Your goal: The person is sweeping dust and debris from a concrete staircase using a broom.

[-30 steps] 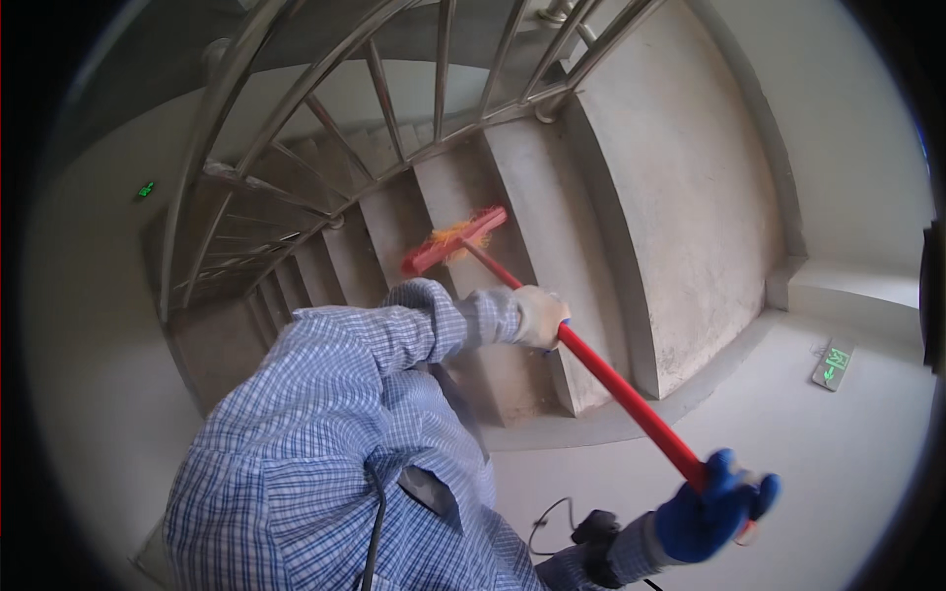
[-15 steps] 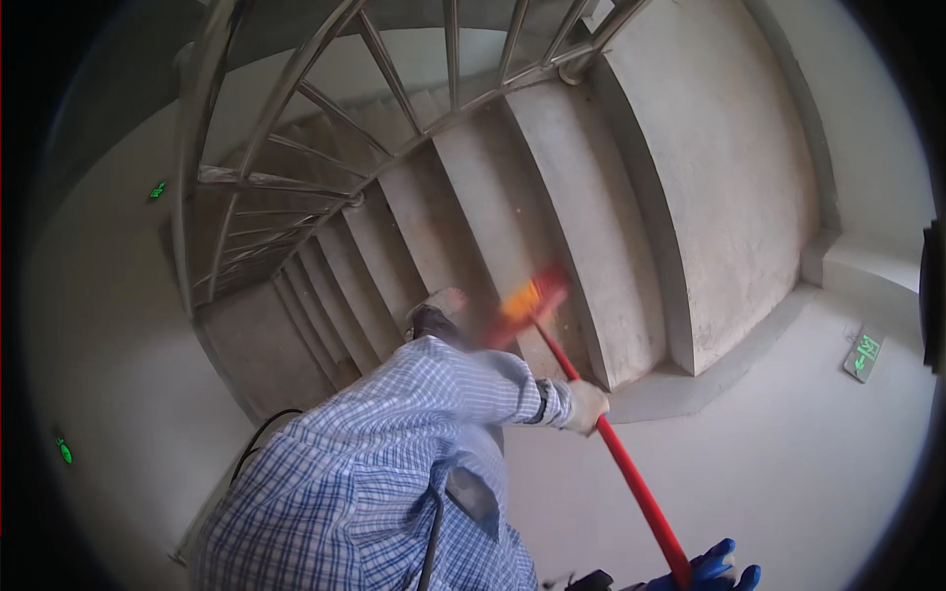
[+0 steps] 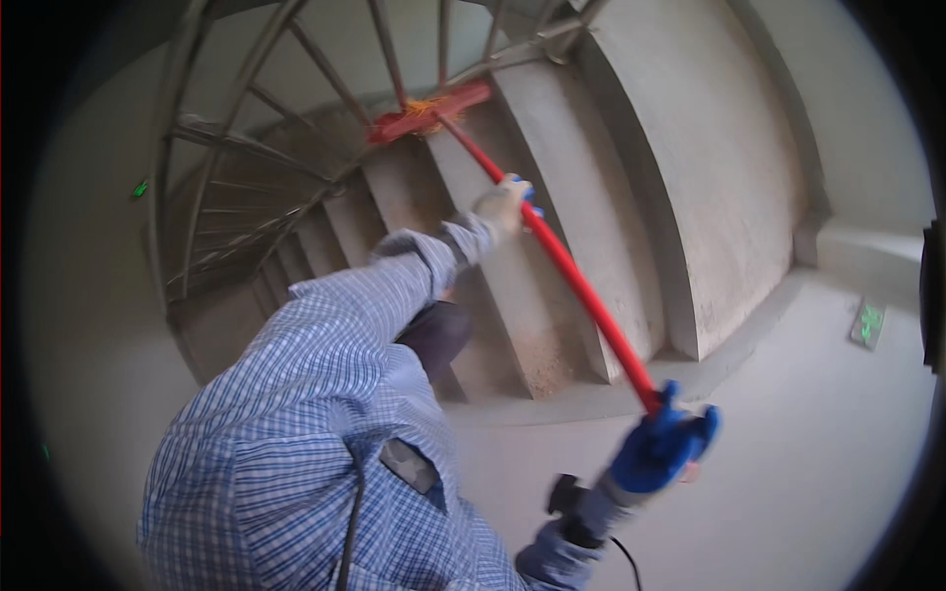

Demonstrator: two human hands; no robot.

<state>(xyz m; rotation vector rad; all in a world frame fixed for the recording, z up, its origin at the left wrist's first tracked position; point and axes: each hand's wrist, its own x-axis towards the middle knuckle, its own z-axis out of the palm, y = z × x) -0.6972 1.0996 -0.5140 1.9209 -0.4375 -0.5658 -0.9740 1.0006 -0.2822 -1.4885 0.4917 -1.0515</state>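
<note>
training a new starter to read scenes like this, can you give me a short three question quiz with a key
1. True or false: the right hand, in a blue-faced glove, is at the end of the long red cylindrical pole away from the wide red broom head with yellow-orange bristles.

2. Where is the left hand on the pole?
A) beyond the broom head
B) between the broom head and the right hand
C) directly beneath the right hand

3. Fill in: the small rectangular plate at the picture's right shows ____ markings.

Key: 1 true; 2 B; 3 green.
</note>
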